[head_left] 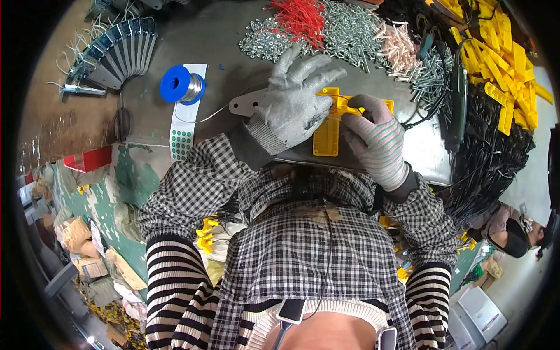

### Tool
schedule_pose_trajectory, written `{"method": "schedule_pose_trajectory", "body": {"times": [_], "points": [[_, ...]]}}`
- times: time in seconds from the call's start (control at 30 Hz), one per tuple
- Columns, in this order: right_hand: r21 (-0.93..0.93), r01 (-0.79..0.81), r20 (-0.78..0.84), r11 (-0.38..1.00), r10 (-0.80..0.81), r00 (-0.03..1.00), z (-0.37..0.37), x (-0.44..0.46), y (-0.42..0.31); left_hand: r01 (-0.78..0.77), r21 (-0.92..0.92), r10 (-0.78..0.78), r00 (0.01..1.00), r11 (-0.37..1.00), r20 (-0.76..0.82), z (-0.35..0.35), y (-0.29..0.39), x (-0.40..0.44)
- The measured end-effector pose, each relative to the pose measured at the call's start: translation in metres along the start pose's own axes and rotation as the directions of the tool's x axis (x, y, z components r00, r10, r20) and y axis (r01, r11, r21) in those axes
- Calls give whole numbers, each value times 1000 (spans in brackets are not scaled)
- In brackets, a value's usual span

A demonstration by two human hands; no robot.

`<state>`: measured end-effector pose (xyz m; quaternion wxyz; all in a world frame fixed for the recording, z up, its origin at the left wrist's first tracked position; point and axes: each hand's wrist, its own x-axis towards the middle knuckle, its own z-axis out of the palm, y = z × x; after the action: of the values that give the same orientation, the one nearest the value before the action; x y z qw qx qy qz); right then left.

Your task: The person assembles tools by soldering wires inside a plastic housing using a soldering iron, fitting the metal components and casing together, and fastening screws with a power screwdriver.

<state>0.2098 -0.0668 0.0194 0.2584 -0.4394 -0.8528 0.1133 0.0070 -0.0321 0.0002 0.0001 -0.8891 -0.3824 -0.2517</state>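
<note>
My left hand (291,108), in a grey coated glove, lies over the bench with its fingers spread. Its thumb side touches a yellow plastic housing (326,139) with a T-shaped outline. In a striped glove, my right hand (376,140) has its fingers curled in a pinch on a yellow plastic part (340,107) at the housing's upper end. The fingers hide part of that grip. A flat grey metal plate (244,104) with holes sticks out from beneath the left hand.
A blue solder spool (176,85) stands on a white strip with green stickers (181,140). Screws (350,35), red parts (297,20) and pale pink parts (398,48) lie behind. Yellow pieces (513,64) and black wires (490,157) crowd the right; boards (119,49) fan out left.
</note>
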Motion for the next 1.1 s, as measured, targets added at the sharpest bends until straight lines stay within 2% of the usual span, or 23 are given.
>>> {"method": "schedule_pose_trajectory", "body": {"times": [0.03,0.1,0.17,0.2,0.27,0.4,0.47,0.5,0.53,0.57,0.63,0.67,0.73,0.77,0.83,1.0,1.07,1.1], "points": [[8,27,-59,1000,-27,998,1,2,1,2,-18,-2,1000,1000,3,-1,0,0],[26,35,-61,999,-33,998,5,2,6,5,-35,-5,1000,999,9,-5,3,0],[46,46,-61,998,-43,997,7,2,7,114,-269,-110,993,956,31,-10,6,-1],[56,47,-62,997,-43,997,6,2,7,117,-268,-112,993,956,33,-8,5,-3],[67,48,-62,997,-44,997,6,2,7,137,-405,-135,990,904,32,0,1,-7],[80,56,-107,995,-47,993,6,3,6,203,-493,-195,978,846,69,17,0,-12],[64,57,-123,996,-48,991,5,2,4,354,-784,-351,918,510,187,17,5,-10],[96,-44,-120,994,55,991,4,0,1,354,-784,-351,918,510,186,15,3,-10],[127,-144,-115,981,159,981,4,-2,-2,307,-741,-297,943,597,151,12,0,-10],[126,-145,-114,981,159,981,1,-3,-2,254,-691,-239,963,677,120,10,-3,-10],[292,-292,26,911,298,954,-6,-3,-2,259,-667,-227,964,699,137,8,-3,-10],[291,-293,26,911,299,954,-5,-3,-2,263,-640,-215,964,722,154,7,-4,-10],[441,-458,106,772,461,881,-1,-1,-1,258,-634,-202,966,729,161,5,-5,-10],[443,-458,109,771,460,881,1,0,0,255,-629,-191,967,734,170,5,-6,-12],[450,-293,38,844,309,950,6,3,3,250,-644,-174,968,723,181,7,-10,-12],[489,-291,87,822,286,954,4,7,3,262,-681,-165,965,683,206,15,-18,-17],[485,-273,99,831,258,961,5,7,5,229,-785,-163,973,576,164,20,-20,-18],[485,-217,65,847,212,975,5,8,6,232,-784,-165,972,575,166,19,-19,-18]]}}
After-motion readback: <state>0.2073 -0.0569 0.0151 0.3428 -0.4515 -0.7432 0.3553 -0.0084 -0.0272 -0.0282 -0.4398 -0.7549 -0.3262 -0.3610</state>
